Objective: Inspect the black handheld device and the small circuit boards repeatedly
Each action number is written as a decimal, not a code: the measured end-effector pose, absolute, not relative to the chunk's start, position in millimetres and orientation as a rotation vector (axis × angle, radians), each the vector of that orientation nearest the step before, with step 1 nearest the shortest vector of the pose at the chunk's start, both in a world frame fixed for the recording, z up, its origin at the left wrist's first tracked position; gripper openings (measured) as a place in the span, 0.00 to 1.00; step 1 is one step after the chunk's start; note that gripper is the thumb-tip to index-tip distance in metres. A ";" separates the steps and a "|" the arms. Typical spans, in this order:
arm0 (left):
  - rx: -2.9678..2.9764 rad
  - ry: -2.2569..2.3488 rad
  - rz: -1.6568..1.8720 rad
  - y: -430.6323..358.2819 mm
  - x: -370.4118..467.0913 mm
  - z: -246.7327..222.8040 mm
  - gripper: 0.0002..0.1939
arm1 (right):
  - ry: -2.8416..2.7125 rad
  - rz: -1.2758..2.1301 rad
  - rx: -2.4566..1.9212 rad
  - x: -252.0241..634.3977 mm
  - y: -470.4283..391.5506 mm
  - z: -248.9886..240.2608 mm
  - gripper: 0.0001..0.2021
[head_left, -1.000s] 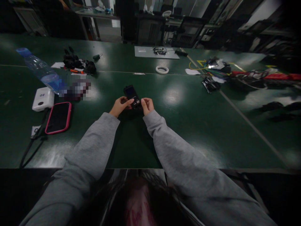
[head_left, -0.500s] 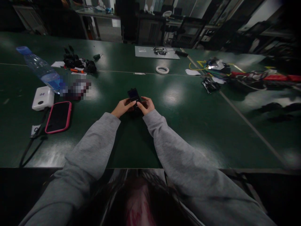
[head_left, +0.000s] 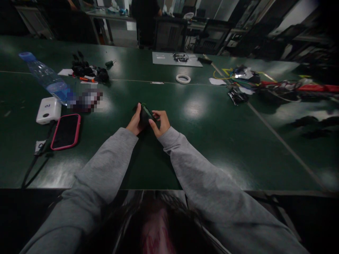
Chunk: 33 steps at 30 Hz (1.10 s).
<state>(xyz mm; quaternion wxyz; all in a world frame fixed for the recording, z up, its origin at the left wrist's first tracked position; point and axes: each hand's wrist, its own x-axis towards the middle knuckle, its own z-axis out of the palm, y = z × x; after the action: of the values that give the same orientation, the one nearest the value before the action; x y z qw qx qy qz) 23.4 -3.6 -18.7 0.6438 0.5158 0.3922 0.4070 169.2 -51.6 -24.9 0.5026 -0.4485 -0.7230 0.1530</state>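
Since the earlier frame, the device (head_left: 145,116) has turned up from its screen-up position onto an edge, and the left thumb has moved off its face. The device is above the near-middle part of the table (head_left: 206,120), between the hands. Its long axis runs from far left to near right.

The left hand (head_left: 134,120) is clamped on the device from the left, thumb along the upper side. The right hand (head_left: 162,122) is at the near-right end, thumb and fingers slightly apart around it. The device lies left and slightly far of the right fingertips. Whether they press on it cannot be told. The left hand hides part of the device.

To the left, well apart, lie the phone (head_left: 66,132), white box (head_left: 49,111) and tilted bottle (head_left: 49,77). On the far side are black parts (head_left: 82,70), the tape ring (head_left: 182,82) and a pale board (head_left: 164,61). Wires (head_left: 246,76) lie far right. None of these stands between the hands and the device.
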 end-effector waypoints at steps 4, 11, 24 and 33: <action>0.982 0.834 1.017 3.6 13.2 -21.5 0.47 | -1.600 0.478 -1.101 163.6 -51.7 -31.5 0.26; 1.003 0.749 1.122 5.0 14.2 -21.8 0.45 | -1.126 1.499 -0.955 150.3 -38.8 -47.9 0.37; 0.590 0.735 0.995 -12.1 29.0 -2.4 0.40 | -0.963 1.167 -1.128 163.4 -35.0 -30.9 0.43; 0.535 0.598 0.985 -17.2 37.5 -4.4 0.45 | -1.820 0.008 -1.202 157.6 -39.4 -47.3 0.37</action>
<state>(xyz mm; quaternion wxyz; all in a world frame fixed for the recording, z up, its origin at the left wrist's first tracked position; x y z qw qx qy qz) 37.5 -17.2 -4.4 0.8049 0.2500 0.2795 0.4599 157.6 -39.4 -47.3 0.4620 -0.4888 -0.7400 0.0033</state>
